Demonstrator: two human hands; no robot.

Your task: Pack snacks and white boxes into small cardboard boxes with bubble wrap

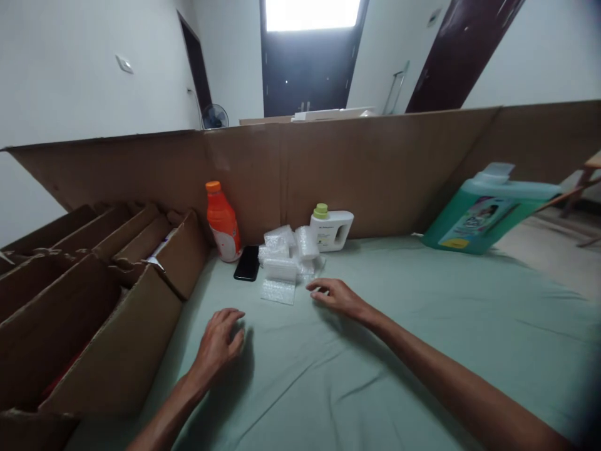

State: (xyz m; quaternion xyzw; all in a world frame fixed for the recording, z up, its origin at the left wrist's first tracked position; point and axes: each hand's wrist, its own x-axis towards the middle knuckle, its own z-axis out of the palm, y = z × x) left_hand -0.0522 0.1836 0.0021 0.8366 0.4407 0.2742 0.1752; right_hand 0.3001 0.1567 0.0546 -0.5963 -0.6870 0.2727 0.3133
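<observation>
Several pieces of clear bubble wrap (280, 270) lie in a loose pile on the green cloth, some rolled and one flat at the front. My right hand (335, 297) hovers just to the right of the pile, fingers slightly curled and apart, holding nothing. Lower and to the left, my left hand (220, 338) is held over the cloth with thumb and fingers apart, also empty. A black phone (246, 263) lies left of the wrap. Behind the pile stands a white bottle (331, 230) with a green cap.
An orange bottle (223, 224) stands beside the phone. At the right a large jug of green liquid (483, 213) leans. Cardboard boxes with dividers (141, 338) fill the left side. A tall cardboard panel (366, 169) borders the back of the cloth (422, 300).
</observation>
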